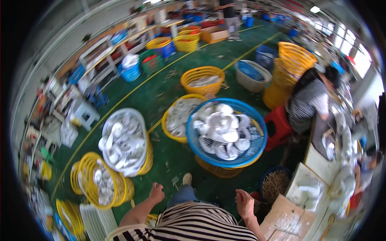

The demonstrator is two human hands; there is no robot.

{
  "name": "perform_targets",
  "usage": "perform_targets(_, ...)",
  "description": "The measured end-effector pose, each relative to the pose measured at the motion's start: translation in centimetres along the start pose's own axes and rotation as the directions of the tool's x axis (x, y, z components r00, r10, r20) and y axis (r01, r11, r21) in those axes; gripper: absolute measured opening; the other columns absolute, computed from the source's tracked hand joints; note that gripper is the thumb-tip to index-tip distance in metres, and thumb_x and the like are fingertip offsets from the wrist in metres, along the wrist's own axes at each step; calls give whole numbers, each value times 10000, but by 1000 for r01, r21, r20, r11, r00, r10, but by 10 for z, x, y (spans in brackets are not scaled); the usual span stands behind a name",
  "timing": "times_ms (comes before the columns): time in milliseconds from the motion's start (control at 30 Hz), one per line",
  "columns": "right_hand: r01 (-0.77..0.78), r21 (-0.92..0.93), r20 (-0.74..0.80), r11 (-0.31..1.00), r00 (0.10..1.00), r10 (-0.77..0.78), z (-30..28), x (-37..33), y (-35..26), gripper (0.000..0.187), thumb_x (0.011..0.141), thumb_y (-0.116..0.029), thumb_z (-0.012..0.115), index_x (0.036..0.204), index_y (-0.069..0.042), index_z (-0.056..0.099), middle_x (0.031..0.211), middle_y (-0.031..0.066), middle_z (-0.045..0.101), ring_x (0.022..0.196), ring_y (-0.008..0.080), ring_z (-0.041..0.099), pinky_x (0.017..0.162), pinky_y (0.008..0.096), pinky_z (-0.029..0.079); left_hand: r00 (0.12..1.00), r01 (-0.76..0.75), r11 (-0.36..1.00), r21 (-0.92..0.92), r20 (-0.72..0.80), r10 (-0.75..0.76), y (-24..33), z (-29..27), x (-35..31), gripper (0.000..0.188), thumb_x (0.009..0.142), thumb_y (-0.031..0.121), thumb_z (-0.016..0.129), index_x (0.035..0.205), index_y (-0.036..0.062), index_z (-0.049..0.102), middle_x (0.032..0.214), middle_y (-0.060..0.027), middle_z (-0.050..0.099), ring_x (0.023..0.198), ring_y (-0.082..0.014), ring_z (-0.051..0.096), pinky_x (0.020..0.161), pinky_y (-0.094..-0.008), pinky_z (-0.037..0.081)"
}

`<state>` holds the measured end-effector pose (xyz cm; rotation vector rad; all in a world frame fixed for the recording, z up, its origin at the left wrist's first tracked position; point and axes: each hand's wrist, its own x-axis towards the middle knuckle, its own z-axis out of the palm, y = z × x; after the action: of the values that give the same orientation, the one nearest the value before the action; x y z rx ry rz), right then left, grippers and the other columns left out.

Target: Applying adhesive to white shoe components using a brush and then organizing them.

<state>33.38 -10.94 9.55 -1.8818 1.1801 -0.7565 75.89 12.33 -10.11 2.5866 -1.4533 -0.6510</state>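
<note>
Both my hands hang in the air in front of my striped shirt, holding nothing. My left hand [157,193] is loosely bent with its fingers a little apart. Similarly relaxed, my right hand [245,203] has half-curled fingers. Ahead of me a round blue plastic basket [257,138] rests on stacked yellow baskets, heaped with glossy white rounded parts [221,124] whose exact kind I cannot tell. To the left, a white oval basket [141,120] holds more white pieces. Nearest my right hand is a dark tub of thin tan strips [275,185].
A person [307,100] sits at the workbench [317,164] on the right, by a red stool [277,126]. Flattened cardboard [287,219] lies on its near end. Yellow baskets [94,176] stand left; a tall yellow stack [295,60] stands behind. Another person [230,20] stands far off.
</note>
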Motion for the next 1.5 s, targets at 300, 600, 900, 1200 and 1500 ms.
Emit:
perform_targets(300, 108, -121, 332, 987, 941, -62, 154, 135, -48, 143, 950, -47, 592, 1067, -9, 666, 814, 174, 671, 676, 289, 676, 610, 362, 525, 868, 497, 847, -187, 120, -482, -124, -35, 13, 359, 802, 63, 668, 1155, 17, 616, 1205, -210, 569, 1270, -387, 444, 1049, -476, 424)
perform_targets(600, 172, -39, 490, 984, 862, -131, 275, 287, -138, 164, 935, -47, 613, 1092, -27, 652, 904, 194, 690, 764, 370, 680, 661, 409, 537, 793, 570, 731, -375, 18, -609, -218, -65, 74, 303, 805, 86, 715, 1082, 16, 613, 1206, -231, 549, 1261, -379, 449, 1086, -447, 384)
perform_targets(900, 223, 25, 503, 974, 839, -205, 357, 446, -150, 176, 944, -92, 604, 1109, -50, 648, 942, 179, 695, 841, 386, 679, 703, 447, 549, 861, 509, 813, -283, 153, -485, -238, -123, 179, 310, 790, 144, 750, 1053, 35, 627, 1142, -223, 575, 1213, -381, 473, 1049, -444, 405)
perform_targets(1200, 229, 0, 423, 973, 882, -208, 383, 561, -153, 174, 960, -120, 583, 1104, -46, 645, 929, 180, 692, 819, 406, 673, 704, 455, 549, 936, 220, 888, -405, -168, -309, -249, -226, 359, 253, 802, 33, 691, 1042, 20, 613, 1124, -197, 566, 1011, -327, 581, 706, -353, 581)
perform_targets(1500, 1, -117, 252, 993, 967, 28, 406, 605, -151, 144, 962, -112, 597, 1066, -32, 655, 902, 178, 692, 804, 388, 677, 697, 430, 547, 979, 202, 942, -268, 30, -201, -318, -237, 496, 251, 765, 77, 707, 1007, 33, 654, 1084, -215, 595, 1103, -386, 526, 970, -447, 453)
